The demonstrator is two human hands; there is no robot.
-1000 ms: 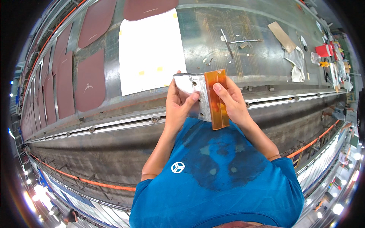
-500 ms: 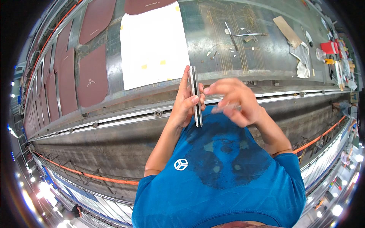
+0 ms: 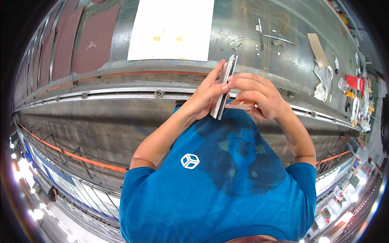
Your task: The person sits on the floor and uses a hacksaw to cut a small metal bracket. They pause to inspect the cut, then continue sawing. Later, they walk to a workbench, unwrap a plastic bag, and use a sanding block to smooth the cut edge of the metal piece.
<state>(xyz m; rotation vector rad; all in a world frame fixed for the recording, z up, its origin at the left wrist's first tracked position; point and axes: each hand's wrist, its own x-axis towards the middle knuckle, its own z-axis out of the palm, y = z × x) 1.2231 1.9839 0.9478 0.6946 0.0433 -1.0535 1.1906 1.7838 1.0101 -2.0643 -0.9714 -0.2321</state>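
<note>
My left hand (image 3: 202,97) is closed round a long, narrow metal bar (image 3: 224,91), silvery with a dark strip along its length. The bar stands tilted in front of my chest, its top end leaning to the right. My right hand (image 3: 267,97) is at the bar's right side, fingertips touching its edge. Within that hand's lower fingers is a small reddish-brown, translucent-looking slab (image 3: 240,105), its left end close to the bar. What the slab is made of I cannot make out.
Beyond my hands lies a long metal table with a white sheet (image 3: 170,28) bearing yellow tape pieces. Maroon panels (image 3: 95,40) lie at left. Thin metal tools (image 3: 279,39) and scraps sit right of centre; a tan strip (image 3: 318,50) and a red item (image 3: 354,82) are farther right. A metal rail (image 3: 129,93) edges the table.
The bar has shifted right and up and tilts more. My right hand, blurred earlier, has come against the bar, and the brown slab now shows in it. The whole view has shifted.
</note>
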